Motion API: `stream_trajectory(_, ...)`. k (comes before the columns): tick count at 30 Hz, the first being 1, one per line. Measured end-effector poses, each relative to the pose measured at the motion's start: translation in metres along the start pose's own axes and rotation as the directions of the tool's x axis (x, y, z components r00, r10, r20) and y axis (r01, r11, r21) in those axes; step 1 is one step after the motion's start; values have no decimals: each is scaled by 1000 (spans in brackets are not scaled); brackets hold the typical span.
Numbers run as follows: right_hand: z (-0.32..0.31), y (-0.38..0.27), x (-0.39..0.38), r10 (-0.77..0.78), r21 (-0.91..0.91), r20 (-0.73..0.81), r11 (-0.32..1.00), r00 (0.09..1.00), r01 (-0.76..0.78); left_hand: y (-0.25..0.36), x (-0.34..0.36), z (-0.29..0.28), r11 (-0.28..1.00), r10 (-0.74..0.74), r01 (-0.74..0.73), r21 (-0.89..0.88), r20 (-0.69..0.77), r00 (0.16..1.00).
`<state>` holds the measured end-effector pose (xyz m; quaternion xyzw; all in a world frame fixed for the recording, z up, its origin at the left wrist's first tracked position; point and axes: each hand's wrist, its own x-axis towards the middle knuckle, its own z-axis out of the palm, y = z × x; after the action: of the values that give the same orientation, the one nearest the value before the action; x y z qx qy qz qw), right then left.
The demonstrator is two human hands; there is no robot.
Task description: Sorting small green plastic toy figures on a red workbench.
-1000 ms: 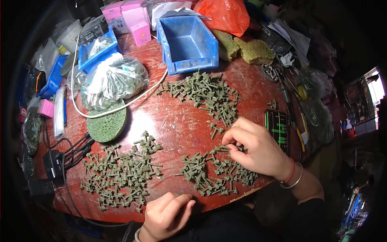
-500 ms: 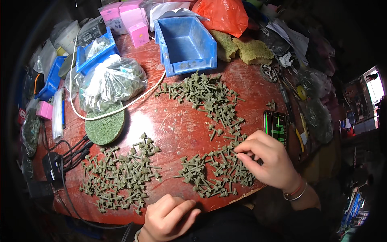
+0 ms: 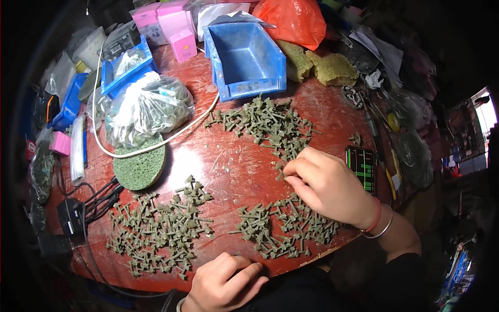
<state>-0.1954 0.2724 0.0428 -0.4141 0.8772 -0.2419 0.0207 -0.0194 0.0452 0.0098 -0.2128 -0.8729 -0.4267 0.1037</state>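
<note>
Small dull-green pieces, each a thin stem with a wider, winged end, lie in loose heaps on the red tabletop (image 3: 228,182). There is a far heap (image 3: 267,122), a near-right heap (image 3: 291,226) and a near-left heap (image 3: 161,234). My right hand (image 3: 332,190) reaches between the far and near-right heaps, thumb and forefinger pinched at a green stemmed piece (image 3: 280,167). At the table's front edge my left hand (image 3: 226,283) rests with its fingers curled; whatever its palm may contain is hidden.
A blue bin (image 3: 249,88) stands beyond the far heap. Left of it are a filled clear bag (image 3: 150,106), a round green sponge pad (image 3: 140,169) and a white cable (image 3: 179,136). A lit phone (image 3: 361,169) lies right of my right hand, near tools. Black cables (image 3: 101,195) run along the left.
My right hand has moved left and away from me, from the near-right heap to the near end of the far heap. My left hand stays at the edge. The whole view has shifted slightly.
</note>
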Motion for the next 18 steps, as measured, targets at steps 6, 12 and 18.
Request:
stream_trajectory(6,-5,8,4,188,350,78,915,979,-203,-1,-1,0,1000,8,-8,-4,-2,1000)
stream_trajectory(12,-2,8,-1,149,261,29,953,988,-152,-1,-3,2,1000,-9,9,8,4,1000)
stream_trajectory(18,-4,-2,-7,59,181,59,981,996,-69,1,-1,0,999,-6,6,37,12,1000)
